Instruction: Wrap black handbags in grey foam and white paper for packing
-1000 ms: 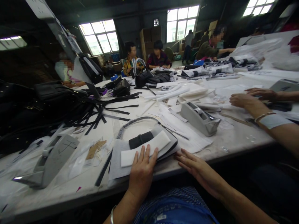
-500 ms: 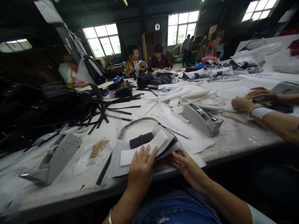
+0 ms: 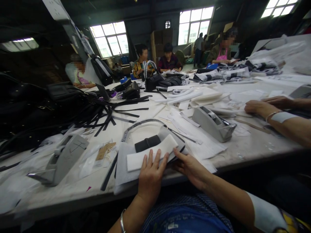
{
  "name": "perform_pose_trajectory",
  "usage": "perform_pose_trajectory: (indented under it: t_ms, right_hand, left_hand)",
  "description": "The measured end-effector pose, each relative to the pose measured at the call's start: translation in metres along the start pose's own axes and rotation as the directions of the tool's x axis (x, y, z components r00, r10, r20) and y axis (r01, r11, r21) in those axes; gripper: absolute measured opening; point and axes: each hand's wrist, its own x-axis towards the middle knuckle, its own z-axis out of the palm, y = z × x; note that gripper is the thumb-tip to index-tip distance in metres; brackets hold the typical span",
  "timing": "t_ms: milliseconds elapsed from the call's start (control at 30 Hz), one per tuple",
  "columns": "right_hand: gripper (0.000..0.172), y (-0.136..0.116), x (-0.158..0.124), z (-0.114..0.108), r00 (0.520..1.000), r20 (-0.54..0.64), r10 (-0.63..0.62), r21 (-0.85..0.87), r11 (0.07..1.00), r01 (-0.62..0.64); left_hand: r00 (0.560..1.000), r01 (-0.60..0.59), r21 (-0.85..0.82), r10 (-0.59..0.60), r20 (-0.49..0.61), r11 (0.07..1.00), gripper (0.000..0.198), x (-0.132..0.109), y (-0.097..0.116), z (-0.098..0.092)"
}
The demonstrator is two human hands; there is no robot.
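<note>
A black handbag (image 3: 181, 145) lies on the table in front of me, partly wrapped in thin white sheet (image 3: 120, 171). Its wrapped handle (image 3: 136, 125) arches away from me. Across it rests a white foam strip (image 3: 136, 161), beside a black strap piece with a loop (image 3: 147, 143). My left hand (image 3: 153, 173) lies flat on the foam strip, fingers spread. My right hand (image 3: 190, 166) grips the bag's right edge, one digit on top at the foam's end and the other fingers lower, partly hidden by the bag.
Grey tape dispensers stand left (image 3: 62, 158) and right (image 3: 213, 124). Black straps (image 3: 107, 113) and black bags (image 3: 21, 106) fill the left; white sheets (image 3: 199, 142) lie right. A co-worker's hands (image 3: 259, 106) work at the right. Several people sit across the table.
My right hand has moved up and inward, bringing one digit onto the foam strip's end. The foam now bends slightly. My left hand stays on it; the view has shifted slightly.
</note>
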Motion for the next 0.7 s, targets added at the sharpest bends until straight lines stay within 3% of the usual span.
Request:
perform_pose_trajectory:
  t_ms: [167, 367, 533, 700]
  right_hand:
    - [0.041, 0.004, 0.010, -0.003, 0.996, -0.089, -0.020, -0.088, 0.996, 0.012]
    - [0.035, 0.008, 0.014, -0.005, 0.991, -0.114, -0.071, -0.063, 0.996, 0.064]
    - [0.029, 0.000, 0.009, -0.001, 0.993, -0.113, -0.044, -0.091, 0.995, 0.034]
    - [0.036, -0.006, 0.004, 0.003, 0.995, -0.098, -0.011, -0.107, 0.994, 0.001]
  left_hand:
    - [0.999, -0.040, 0.023, 0.040, 0.008, 0.999, 0.049, 0.002, 0.004, 0.000]
    - [0.999, -0.033, -0.004, 0.033, 0.007, 0.999, 0.047, 0.000, 0.007, 0.002]
    - [0.995, -0.041, 0.047, 0.045, -0.084, 0.998, 0.045, 0.001, 0.000, 0.005]
    - [0.982, -0.061, 0.103, 0.078, -0.169, 0.993, 0.043, 0.001, -0.007, 0.006]
